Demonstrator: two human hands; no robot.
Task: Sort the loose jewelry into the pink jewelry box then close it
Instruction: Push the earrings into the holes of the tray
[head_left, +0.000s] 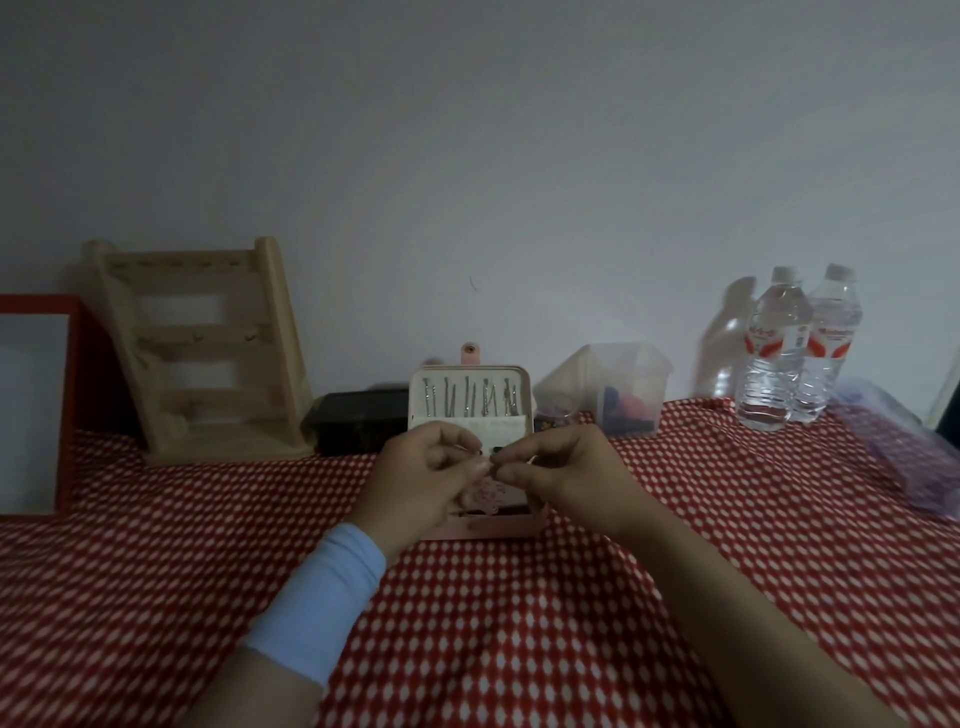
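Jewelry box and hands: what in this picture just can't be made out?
- Head view: what, if anything, the left hand and right hand pinch is too small and dim to tell.
- Head view: the lower tray of the box is hidden behind both hands.
- Head view: the red frame is cut off by the left edge.
- Head view: what the clear tub holds is blurred.
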